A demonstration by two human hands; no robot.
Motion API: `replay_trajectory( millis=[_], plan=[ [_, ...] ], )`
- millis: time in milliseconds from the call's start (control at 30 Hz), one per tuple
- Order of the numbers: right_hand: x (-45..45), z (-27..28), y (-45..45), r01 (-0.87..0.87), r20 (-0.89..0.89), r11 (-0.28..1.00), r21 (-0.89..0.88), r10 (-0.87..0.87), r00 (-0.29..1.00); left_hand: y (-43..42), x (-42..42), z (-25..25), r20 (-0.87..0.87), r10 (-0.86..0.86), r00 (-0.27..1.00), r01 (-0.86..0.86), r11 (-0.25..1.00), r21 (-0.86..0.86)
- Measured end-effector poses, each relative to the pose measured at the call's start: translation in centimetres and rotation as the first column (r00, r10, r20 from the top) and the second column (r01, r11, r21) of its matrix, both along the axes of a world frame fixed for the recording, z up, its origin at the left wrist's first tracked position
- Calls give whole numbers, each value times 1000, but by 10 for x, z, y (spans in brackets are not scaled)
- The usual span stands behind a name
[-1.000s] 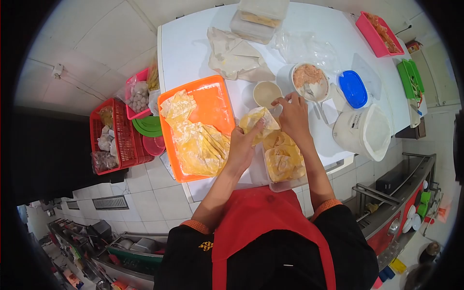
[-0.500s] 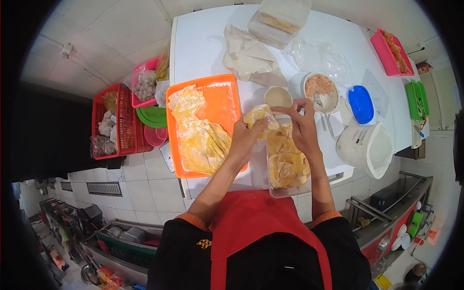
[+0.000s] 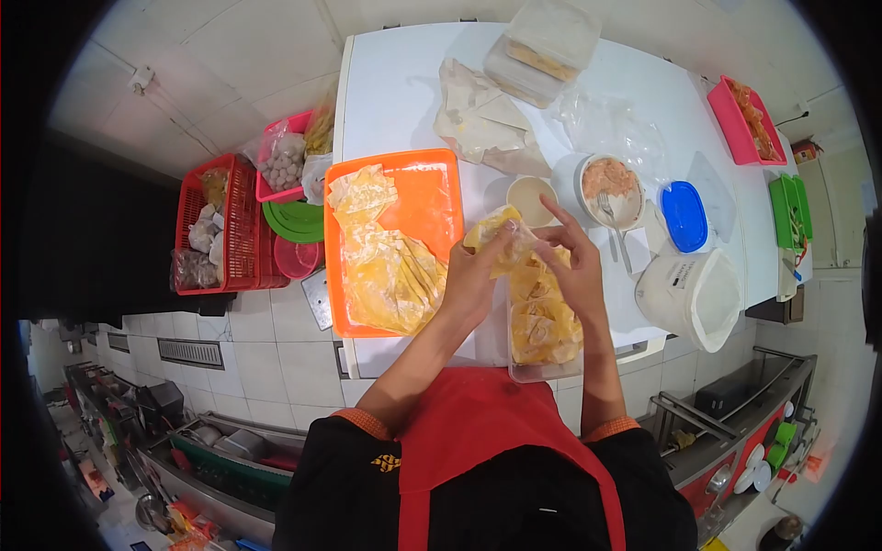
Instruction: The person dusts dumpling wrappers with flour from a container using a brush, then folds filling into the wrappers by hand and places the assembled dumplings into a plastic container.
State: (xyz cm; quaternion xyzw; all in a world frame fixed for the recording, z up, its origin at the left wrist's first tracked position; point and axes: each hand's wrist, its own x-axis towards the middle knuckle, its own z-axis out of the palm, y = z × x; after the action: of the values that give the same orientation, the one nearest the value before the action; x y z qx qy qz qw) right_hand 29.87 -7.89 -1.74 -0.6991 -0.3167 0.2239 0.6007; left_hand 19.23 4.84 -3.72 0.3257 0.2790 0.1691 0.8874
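Note:
A floury yellow wrapper (image 3: 501,237) is in my left hand (image 3: 472,280), whose fingers are closed on its left side. My right hand (image 3: 577,266) is at the wrapper's right edge, thumb and some fingers bent against it, index finger stretched up near a small pale bowl (image 3: 531,200). Below the hands a clear container (image 3: 544,372) holds several folded yellow pieces (image 3: 544,321). To the left, an orange tray (image 3: 430,197) carries a stack of floury yellow sheets (image 3: 390,275). A white bowl of pinkish filling (image 3: 608,178) with a fork (image 3: 614,220) stands to the right.
A blue lid (image 3: 684,217) and a white tub (image 3: 687,292) are on the right. Crumpled paper (image 3: 487,118), a plastic bag (image 3: 611,129) and stacked clear boxes (image 3: 542,50) lie farther back. Red (image 3: 241,225) and pink baskets stand left of the table.
My right hand has moved from the small bowl down to the wrapper's edge, meeting my left hand there. The whole view has shifted slightly.

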Motion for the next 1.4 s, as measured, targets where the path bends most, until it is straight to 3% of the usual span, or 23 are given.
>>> replay_trajectory(
  millis=[33,100,167,200,300,367,400,433,467,500,567,600,633,667,700,800,867,900,967,1100,1167,1300,1400],
  plan=[
    [-3,-1,1,-2,2,1000,-2,2,1000,-1,1,-1,18,8,1000,-7,998,-64],
    [-10,-5,2,122,-211,990,72,-105,972,-4,1,-1,34,15,999,-10,991,-132],
    [-18,-3,6,183,-272,976,115,-146,951,-5,0,4,110,-2,994,35,952,-304],
    [-21,-1,8,244,-334,957,157,-181,925,-5,-1,3,113,-1,994,35,952,-303],
    [-28,3,10,283,-217,936,208,-238,947,-3,-2,-4,215,-34,976,114,921,-372],
    [-33,9,12,296,-194,926,234,-254,948,2,-3,-9,118,-82,990,95,990,-106],
    [-34,11,12,308,-170,915,261,-270,948,5,-6,-6,119,-84,989,97,990,-107],
    [-34,12,9,308,-167,915,262,-272,948,11,-10,-3,34,-147,989,142,984,108],
    [-34,12,6,278,-98,935,220,-262,960,17,-14,2,-62,-187,980,197,929,314],
    [-32,12,3,248,-29,953,175,-247,969,22,-17,7,-59,-186,981,195,929,315],
    [-25,3,-4,177,82,975,133,-189,979,29,-23,16,-208,-246,947,322,758,567],
    [-25,7,-2,113,187,990,84,-127,974,34,-26,16,-208,-244,947,320,760,566],
    [-25,13,1,110,185,991,82,-123,975,38,-29,17,-254,-239,937,348,657,668],
    [-25,23,3,86,29,994,67,-88,996,40,-31,18,-298,-226,927,374,538,755],
    [-26,31,6,60,-129,997,56,-53,990,40,-32,23,-298,-222,928,372,540,755],
    [-21,29,5,-88,-278,996,-13,81,957,44,-34,41,-291,-164,943,333,506,795],
    [-16,22,2,-100,-292,995,-4,94,952,48,-37,45,-490,-220,843,534,447,718],
    [-15,18,1,-108,-307,994,5,104,946,47,-38,41,-488,-220,844,532,447,719],
    [-15,13,1,-78,-342,996,38,87,936,44,-39,29,-270,-317,909,415,733,538],
    [-18,-8,0,46,-395,995,84,-9,919,28,-43,22,-130,-311,941,336,827,451],
    [-23,-9,1,89,-367,995,49,-65,928,13,-44,23,-31,-167,986,164,892,422],
    [-35,14,5,149,-362,987,-51,-158,919,-1,-45,5,-19,-67,998,70,935,347],
    [-35,10,-1,157,-379,988,-15,-150,913,-5,-45,11,-26,-34,999,40,959,280]
  ],
)
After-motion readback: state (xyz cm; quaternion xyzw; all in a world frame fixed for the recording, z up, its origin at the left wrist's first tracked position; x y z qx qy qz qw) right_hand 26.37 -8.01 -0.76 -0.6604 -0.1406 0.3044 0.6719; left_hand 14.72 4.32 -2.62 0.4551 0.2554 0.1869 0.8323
